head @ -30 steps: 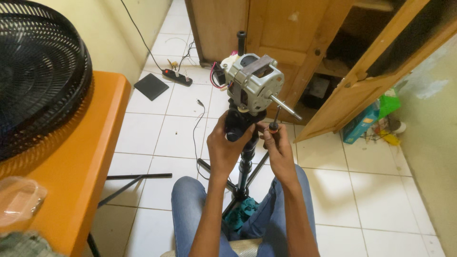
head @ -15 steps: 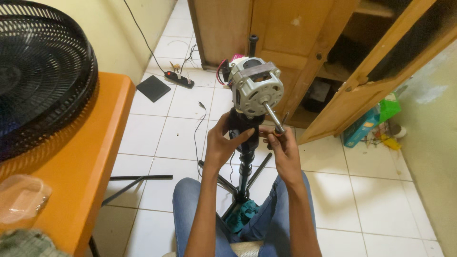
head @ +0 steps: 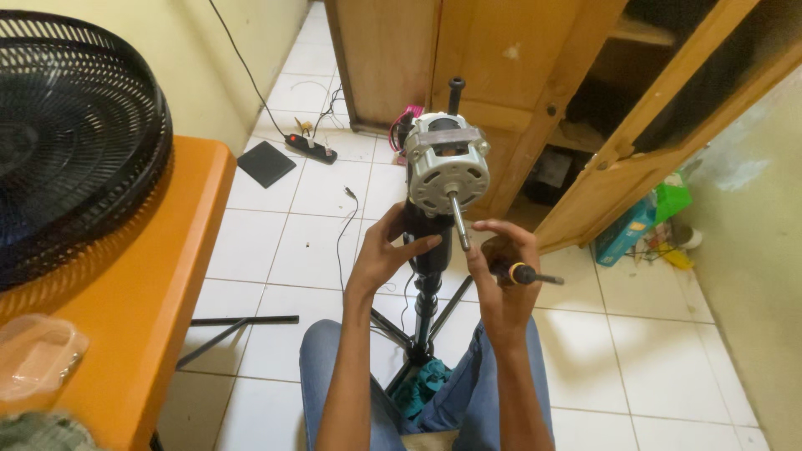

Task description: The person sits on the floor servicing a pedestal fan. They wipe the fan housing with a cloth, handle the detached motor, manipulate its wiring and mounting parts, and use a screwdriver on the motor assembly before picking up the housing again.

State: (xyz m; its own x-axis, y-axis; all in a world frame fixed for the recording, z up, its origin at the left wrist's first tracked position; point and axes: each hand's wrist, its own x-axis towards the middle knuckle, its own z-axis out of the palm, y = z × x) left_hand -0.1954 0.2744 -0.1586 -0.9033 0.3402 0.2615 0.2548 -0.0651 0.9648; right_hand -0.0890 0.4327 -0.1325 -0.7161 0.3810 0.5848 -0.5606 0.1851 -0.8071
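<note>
a: where's the fan motor (head: 443, 163) relative to the hands?

b: it sits on top of the black stand (head: 428, 276), which rises between the person's knees. the motor lies at about twelve o'clock from both hands, just above them. its steel shaft (head: 459, 221) sticks out of the front plate and slants down toward five o'clock, ending right between the two hands.

a: and the left hand (head: 386, 255)?

b: wrapped around the neck of the stand just below the motor, thumb across the front, fingers closed round the far side. a firm hold, touching the black housing.

a: the right one?

b: the right hand (head: 501, 267) is curled shut on a screwdriver (head: 518, 271). the handle is buried in the palm, the yellow collar and dark blade stick out toward three o'clock, nearly level, pointing away from the motor. so the tool's long axis lies roughly crosswise to the shaft, not in line with it.

a: which hand is nearer the shaft tip?

b: the right; its fingertips are just beside the tip, at about four o'clock from it. i can't tell whether they touch it. the left is on the other side, at about eight o'clock.

a: anything else around?

b: a black fan grille (head: 67, 142) on the orange table (head: 159, 292) at nine o'clock, a power strip (head: 309, 149) on the tiled floor at eleven, a wooden cabinet (head: 535, 83) behind the motor.
</note>
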